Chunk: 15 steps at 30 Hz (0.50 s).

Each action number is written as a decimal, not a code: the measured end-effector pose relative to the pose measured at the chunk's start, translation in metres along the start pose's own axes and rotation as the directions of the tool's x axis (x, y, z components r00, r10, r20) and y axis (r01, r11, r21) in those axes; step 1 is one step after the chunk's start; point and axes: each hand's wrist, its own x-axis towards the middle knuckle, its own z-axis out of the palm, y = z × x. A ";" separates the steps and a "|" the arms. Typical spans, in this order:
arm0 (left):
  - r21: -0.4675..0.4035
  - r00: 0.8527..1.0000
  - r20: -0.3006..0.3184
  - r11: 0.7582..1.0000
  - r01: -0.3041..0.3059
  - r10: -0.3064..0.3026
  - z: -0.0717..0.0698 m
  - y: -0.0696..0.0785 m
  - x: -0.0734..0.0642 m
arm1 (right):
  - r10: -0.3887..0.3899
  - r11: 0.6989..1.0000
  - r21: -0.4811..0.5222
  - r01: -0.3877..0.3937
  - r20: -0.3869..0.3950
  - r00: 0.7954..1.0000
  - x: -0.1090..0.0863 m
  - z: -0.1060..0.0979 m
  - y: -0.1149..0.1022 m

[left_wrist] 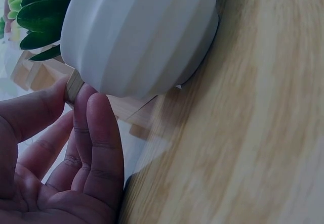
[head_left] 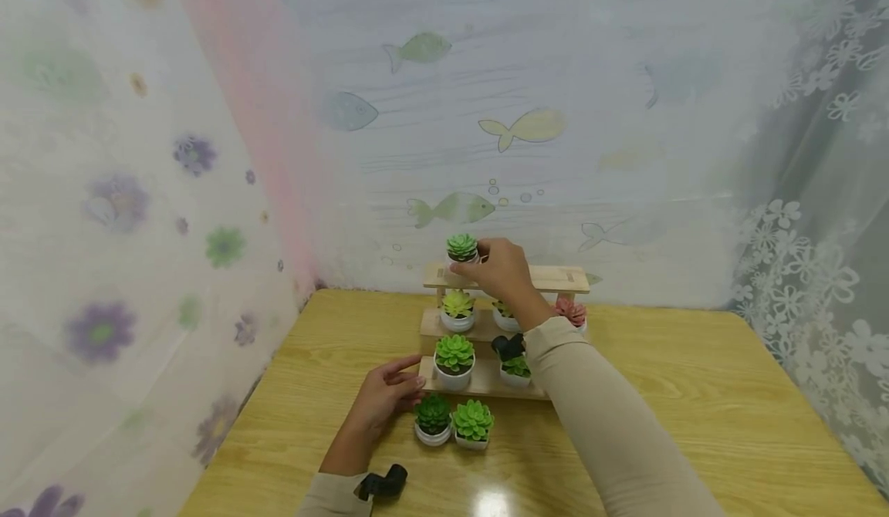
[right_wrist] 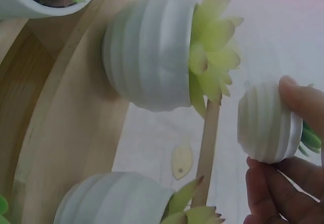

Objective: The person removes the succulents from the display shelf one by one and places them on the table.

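At the top left of a three-tier wooden plant stand [head_left: 552, 277], my right hand [head_left: 505, 270] holds a small potted succulent [head_left: 462, 247]. The right wrist view shows thumb and fingers round its ribbed white pot [right_wrist: 268, 123]. Whether the pot touches the top board, I cannot tell. My left hand [head_left: 382, 393] pinches the left end of the lowest board [left_wrist: 74, 86] between thumb and fingers. Just right of that hand, a dark green succulent [head_left: 434, 415] and a lighter green succulent [head_left: 473, 422] stand on the table in front of the stand.
On the middle tier sit a yellow-green succulent [head_left: 458, 309], another partly behind my right arm, and a reddish one [head_left: 571, 312]. The lowest tier bears two green succulents, one a bright green plant [head_left: 454, 359]. A patterned curtain [head_left: 389, 146] hangs behind the wooden table [head_left: 694, 393].
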 end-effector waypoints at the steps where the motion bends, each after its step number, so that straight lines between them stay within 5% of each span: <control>1: 0.001 1.000 0.000 1.000 0.000 0.000 0.000 0.000 0.000 | -0.002 1.000 0.002 0.002 -0.006 1.000 -0.002 -0.001 0.000; 15: 0.008 1.000 -0.009 1.000 0.012 -0.012 0.004 0.004 -0.006 | 0.042 0.995 0.096 -0.042 0.003 0.999 -0.023 -0.017 -0.006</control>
